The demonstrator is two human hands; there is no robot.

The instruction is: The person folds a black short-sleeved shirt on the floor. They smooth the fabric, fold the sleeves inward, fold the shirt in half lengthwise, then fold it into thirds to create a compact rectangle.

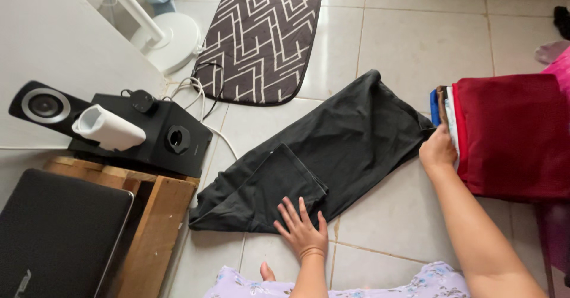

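Presently, the left hand is lying flat, fingers spread, pressing the near edge of the black garment on the tiled floor. The right hand is pinching the garment's far corner beside the stack of folded clothes. One flap is already lying folded over; the rest is lying unfolded. Bare tiles are lying open beyond; the patterned mat, speaker set and wooden pallet are crowding the left side
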